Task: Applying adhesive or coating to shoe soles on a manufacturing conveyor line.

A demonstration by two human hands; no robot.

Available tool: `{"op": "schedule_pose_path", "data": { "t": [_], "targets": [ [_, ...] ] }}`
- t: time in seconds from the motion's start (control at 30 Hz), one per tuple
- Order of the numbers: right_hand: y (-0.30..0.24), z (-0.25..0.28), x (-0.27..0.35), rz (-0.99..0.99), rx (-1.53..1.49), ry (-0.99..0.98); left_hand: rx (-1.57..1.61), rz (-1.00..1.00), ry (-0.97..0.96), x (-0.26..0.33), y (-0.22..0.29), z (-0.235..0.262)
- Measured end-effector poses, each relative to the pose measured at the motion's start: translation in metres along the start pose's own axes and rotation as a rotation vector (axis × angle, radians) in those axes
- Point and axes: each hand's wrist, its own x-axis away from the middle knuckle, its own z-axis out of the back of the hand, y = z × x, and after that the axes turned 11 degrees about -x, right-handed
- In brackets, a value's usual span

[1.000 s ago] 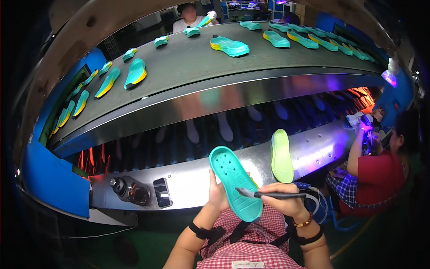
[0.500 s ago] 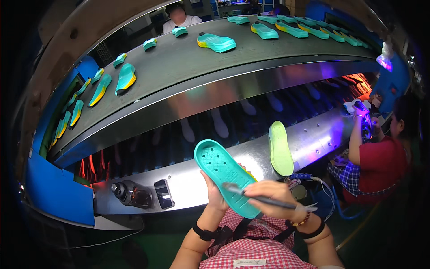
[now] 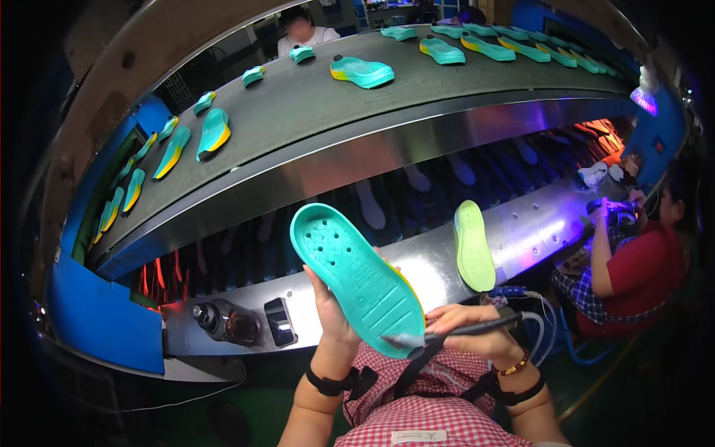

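Some bench point(image 3: 436, 261) is seen bare at three o'clock of the teal sole point(image 3: 350, 272), gripped mid-view by the left hand point(image 3: 333, 316); a brush point(image 3: 469, 327) at the heel's five-o'clock edge is pinched by the bent right hand point(image 3: 488, 344).

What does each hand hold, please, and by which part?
Left hand: the teal sole, by its middle, from beneath. Right hand: the brush, by its handle.
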Motion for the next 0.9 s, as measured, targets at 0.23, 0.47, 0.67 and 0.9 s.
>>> {"op": "schedule_pose_path", "data": {
  "t": [0.23,0.47,0.67,0.9],
  "targets": [
    [0.013,-0.016,-0.001,-0.057,-0.111,0.208,-0.077,-0.024,0.080,0.021,-0.026,-0.017],
    [-0.004,-0.016,-0.008,0.033,0.383,-0.065,-0.079,-0.006,0.053,0.014,-0.028,0.002],
    [-0.020,-0.002,-0.023,0.170,0.530,-0.071,-0.187,0.030,0.101,0.011,-0.020,0.001],
    [-0.024,-0.013,-0.020,0.169,0.557,-0.384,0.032,0.196,0.123,0.006,-0.010,0.010]
  ]
}}
